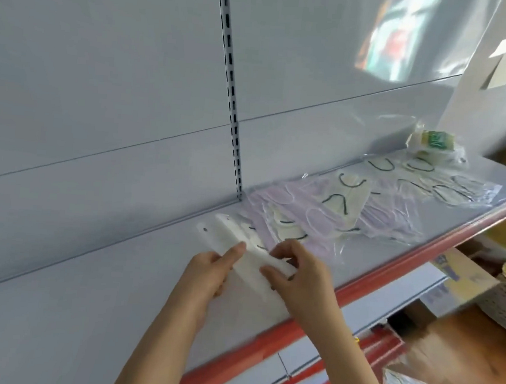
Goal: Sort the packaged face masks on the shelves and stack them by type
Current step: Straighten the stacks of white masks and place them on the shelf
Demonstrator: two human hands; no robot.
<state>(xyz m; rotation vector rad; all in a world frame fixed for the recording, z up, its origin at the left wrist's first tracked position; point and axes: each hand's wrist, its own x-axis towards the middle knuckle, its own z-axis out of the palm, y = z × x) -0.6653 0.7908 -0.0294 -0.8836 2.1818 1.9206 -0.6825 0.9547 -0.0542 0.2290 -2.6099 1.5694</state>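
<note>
— What's nearest you?
— My left hand (pixel 209 268) and right hand (pixel 295 274); both pinch one white mask pack (pixel 242 251), thumbs on top, just above the shelf (pixel 147 289).
— And beyond it?
— Pink packs (pixel 319 219) and cream packs (pixel 351 196) overlap in a loose heap on the shelf; farther right more cream ones (pixel 449 186); at the far end a green-labelled bundle (pixel 434 144).

shop | slotted shelf upright (pixel 230 78) | red-edged shelf (pixel 392 257) | packaged masks (pixel 347 205)
</note>
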